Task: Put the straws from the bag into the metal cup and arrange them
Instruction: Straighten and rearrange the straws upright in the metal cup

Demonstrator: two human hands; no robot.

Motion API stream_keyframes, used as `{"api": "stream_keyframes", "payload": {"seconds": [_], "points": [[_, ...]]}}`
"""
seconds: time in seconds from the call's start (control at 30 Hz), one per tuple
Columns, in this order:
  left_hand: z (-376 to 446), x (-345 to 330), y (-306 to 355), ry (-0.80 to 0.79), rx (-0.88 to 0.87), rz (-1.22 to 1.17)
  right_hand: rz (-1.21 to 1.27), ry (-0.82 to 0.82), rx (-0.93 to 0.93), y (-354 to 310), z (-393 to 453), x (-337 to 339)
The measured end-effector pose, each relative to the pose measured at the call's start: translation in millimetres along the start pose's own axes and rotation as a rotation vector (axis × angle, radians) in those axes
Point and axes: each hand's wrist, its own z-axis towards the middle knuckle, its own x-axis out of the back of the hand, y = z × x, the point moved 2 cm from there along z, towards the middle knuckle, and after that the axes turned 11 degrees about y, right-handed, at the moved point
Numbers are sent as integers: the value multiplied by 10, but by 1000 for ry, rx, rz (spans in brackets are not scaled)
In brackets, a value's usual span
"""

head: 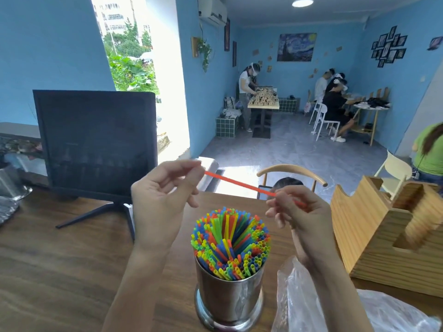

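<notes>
There is only one view, from a wide-angle camera on the person's head. It looks forward and a little down over the wooden table (60,259), very near to both raised hands and the metal cup (229,295) under them. Behind, it faces the blue room, and straight lines bend at the edges.
</notes>
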Motion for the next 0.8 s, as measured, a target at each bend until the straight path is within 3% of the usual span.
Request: {"api": "stream_keyframes", "payload": {"seconds": [0.13,0.23,0.3,0.4,0.6,0.8], "points": [[-9,38,-141,-400,74,292,263,89,-152,-45,72,82],[-89,-17,-193,-720,42,562,303,139,-66,-100,62,25],[-128,-62,-230,-812,29,655,177,209,76,-141,5,-44],[-107,-88,-258,-730,41,665,-77,198,278,-96,-95,-139],[-9,-53,-441,-464,-11,655,-624,-124,368,243,-125,-200],[2,-62,-644,-453,37,707,-723,-229,329,256,-133,-209]]}}
